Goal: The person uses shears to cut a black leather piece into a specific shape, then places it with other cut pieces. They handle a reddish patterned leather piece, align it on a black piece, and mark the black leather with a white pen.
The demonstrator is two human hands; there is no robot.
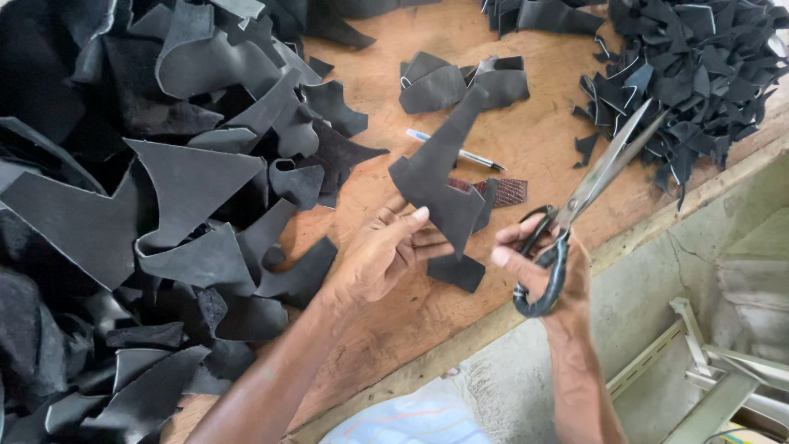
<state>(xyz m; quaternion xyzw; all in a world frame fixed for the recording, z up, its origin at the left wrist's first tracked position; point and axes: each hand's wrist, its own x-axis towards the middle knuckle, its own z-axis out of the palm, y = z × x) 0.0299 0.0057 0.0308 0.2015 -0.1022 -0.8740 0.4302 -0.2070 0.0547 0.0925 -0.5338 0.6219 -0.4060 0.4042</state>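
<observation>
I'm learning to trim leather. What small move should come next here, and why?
Probably swing the scissors in toward the leather piece. The left hand holds it up off the table, while the right hand has the blades nearly closed and pointing away from it.

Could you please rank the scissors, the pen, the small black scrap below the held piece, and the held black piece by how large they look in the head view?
1. Held piece
2. Scissors, nearly as long
3. Pen, partly hidden
4. Scrap
</observation>
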